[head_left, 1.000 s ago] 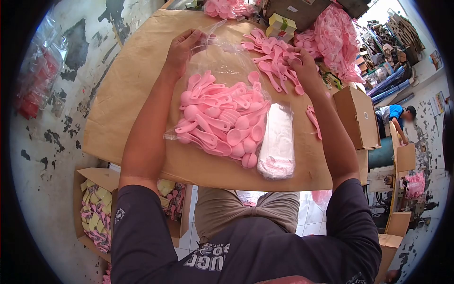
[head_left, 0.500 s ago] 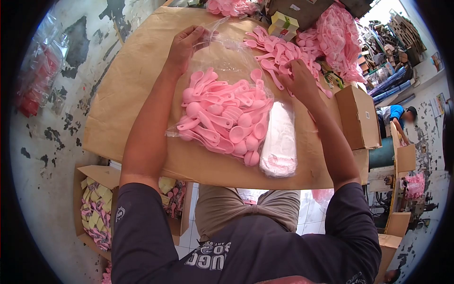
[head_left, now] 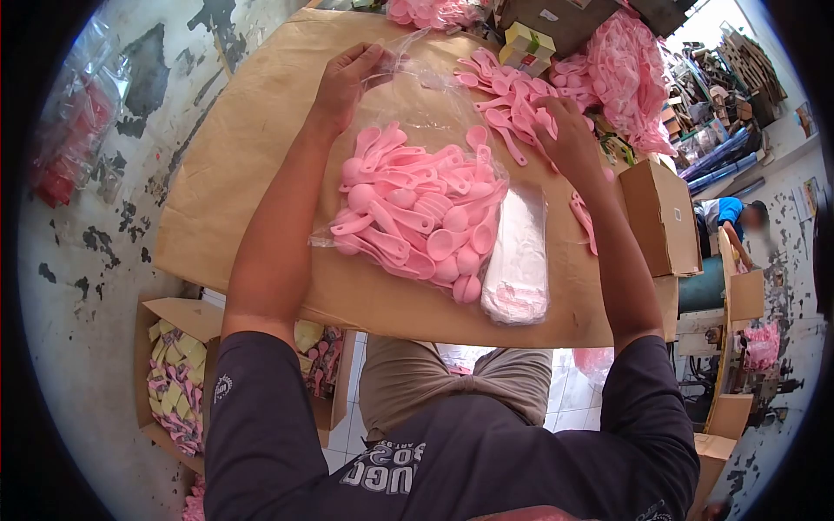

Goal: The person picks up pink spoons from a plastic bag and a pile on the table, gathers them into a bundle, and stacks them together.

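Note:
A clear plastic bag [head_left: 408, 117] lies on the brown-covered table [head_left: 252, 174], filled with many pink plastic spoons [head_left: 408, 204]. Its mouth is pinched in the fingers of my left hand [head_left: 349, 82], which raises that edge. My right hand [head_left: 569, 139] is at the near side of a loose pile of pink spoons [head_left: 508, 82], fingers curled around what looks like a pink spoon; the fingers partly hide it. A stack of flat clear plastic bags [head_left: 517, 260] lies just right of the filled bag.
A cardboard box [head_left: 660, 217] stands at the table's right edge, with a loose spoon [head_left: 582, 221] left of it. Behind the pile are a small yellow box [head_left: 527, 48] and a big bag of pink spoons [head_left: 621, 78]. Another person [head_left: 734, 217] works at right.
My right hand has drawn back slightly to the right from the pile, its fingers more curled. My left hand still grips the bag's mouth.

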{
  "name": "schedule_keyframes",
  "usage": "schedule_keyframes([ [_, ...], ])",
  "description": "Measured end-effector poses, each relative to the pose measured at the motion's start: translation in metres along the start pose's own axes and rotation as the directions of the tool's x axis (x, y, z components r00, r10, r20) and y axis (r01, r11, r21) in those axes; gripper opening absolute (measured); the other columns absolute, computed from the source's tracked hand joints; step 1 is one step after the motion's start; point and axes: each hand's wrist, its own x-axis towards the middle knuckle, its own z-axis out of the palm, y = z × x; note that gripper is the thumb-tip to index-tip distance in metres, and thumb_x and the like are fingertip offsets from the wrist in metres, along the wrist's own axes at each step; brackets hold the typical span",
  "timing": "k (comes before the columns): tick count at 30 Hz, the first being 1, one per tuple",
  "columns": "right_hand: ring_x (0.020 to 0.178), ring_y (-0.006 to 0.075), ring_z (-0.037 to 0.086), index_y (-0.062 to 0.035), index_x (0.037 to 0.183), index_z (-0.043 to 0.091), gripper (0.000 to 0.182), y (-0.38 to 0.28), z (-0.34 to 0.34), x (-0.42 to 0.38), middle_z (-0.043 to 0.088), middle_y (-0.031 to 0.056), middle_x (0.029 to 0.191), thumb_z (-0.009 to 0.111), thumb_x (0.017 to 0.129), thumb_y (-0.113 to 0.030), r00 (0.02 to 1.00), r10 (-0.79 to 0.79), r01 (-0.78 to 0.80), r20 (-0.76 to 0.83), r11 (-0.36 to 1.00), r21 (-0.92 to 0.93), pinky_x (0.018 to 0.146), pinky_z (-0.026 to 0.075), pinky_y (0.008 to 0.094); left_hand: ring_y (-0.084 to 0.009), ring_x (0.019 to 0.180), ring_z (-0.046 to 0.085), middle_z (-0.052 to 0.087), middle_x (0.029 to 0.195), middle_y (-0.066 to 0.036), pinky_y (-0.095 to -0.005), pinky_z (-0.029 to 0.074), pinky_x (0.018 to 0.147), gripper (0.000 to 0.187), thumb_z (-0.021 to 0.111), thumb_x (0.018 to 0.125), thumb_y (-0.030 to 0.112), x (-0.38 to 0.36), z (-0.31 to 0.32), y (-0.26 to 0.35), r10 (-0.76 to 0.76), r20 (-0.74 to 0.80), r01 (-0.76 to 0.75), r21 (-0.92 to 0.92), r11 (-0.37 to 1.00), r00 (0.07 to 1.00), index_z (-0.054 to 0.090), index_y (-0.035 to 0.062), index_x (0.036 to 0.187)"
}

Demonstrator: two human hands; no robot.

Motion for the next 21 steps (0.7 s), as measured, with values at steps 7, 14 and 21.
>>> schedule_keyframes([
  [7,0.110,0.0273,0.067,-0.0063,0.124,0.066,0.028,-0.081,-0.002,0.027,0.068,0.0112,0.125,0.064,0.097,-0.010,0.918,-0.203,-0.043,0.341,0.803,0.594,0.093,0.053,0.0398,-0.0208,0.106,0.068,0.074,0.119,-0.014,-0.0363,0.050,0.098,0.022,0.058,0.107,0.027,-0.001,-0.001,-0.002,-0.021,0.031,0.021,-0.005,1.000,0.999,0.069,0.0081,0.110],
  [14,0.125,0.0312,0.059,-0.0101,0.136,0.061,0.040,-0.129,0.072,0.068,0.063,0.0113,0.136,0.062,0.096,-0.005,0.696,-0.662,0.479,0.280,0.718,0.506,0.105,0.049,0.0437,-0.0200,0.106,0.068,0.074,0.118,-0.014,-0.0359,0.051,0.097,0.023,0.057,0.108,0.028,0.000,-0.006,-0.005,0.009,0.013,-0.008,-0.026,1.000,1.000,0.070,0.0084,0.111],
  [21,0.116,0.0331,0.061,-0.0082,0.128,0.066,0.036,-0.136,0.067,0.091,0.065,0.0133,0.121,0.067,0.092,-0.007,0.506,-0.748,0.570,0.430,0.664,0.484,0.101,0.049,0.0440,-0.0196,0.106,0.068,0.074,0.119,-0.015,-0.0367,0.050,0.098,0.027,0.055,0.109,0.029,-0.001,-0.003,-0.005,0.017,0.008,-0.017,0.006,1.000,1.000,0.069,0.0066,0.110],
])
